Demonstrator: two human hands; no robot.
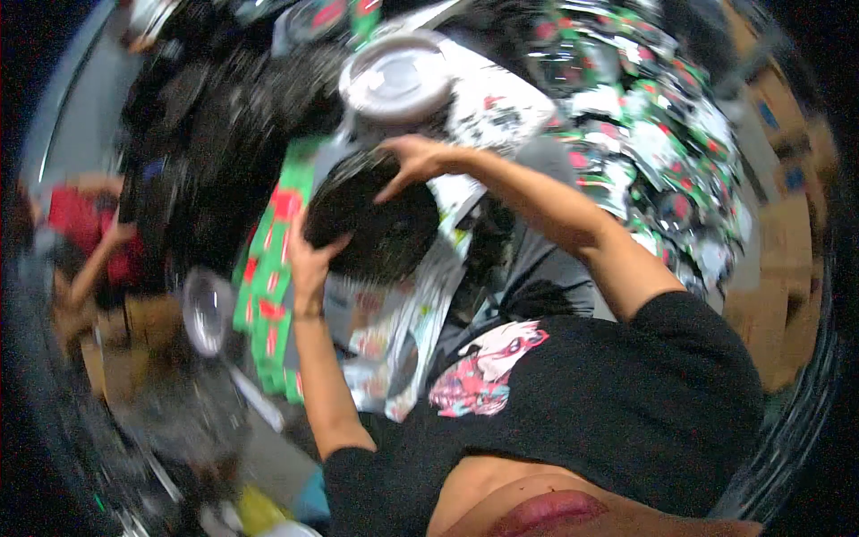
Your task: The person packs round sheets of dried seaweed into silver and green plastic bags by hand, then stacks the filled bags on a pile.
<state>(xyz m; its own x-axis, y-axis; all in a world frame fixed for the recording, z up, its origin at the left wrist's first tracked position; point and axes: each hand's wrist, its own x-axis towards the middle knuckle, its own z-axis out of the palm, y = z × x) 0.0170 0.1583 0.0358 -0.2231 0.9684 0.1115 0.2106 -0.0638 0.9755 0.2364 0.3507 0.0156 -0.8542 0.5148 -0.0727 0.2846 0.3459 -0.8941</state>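
Observation:
Between my two hands is a round, dark, shallow thing like a black tray or dish (380,228), blurred by motion. My left hand (313,259) grips its left edge, thumb over the near side and fingers along the rim. My right hand (416,166) holds its far edge, with thumb and fingers spread over the rim. Under and beside it lie green printed cardboard sleeves (268,309) with red patches, in an overlapping row. Just beyond my right hand is a round, clear plastic container (398,80) on a white printed sheet (497,103).
A large heap of green, white and red packages (658,152) spreads at the right. Dark, shiny items (215,152) are piled at the far left. Cardboard boxes (783,242) line the right side. Another person's arm (98,255) is at the left, near a round clear lid (208,309).

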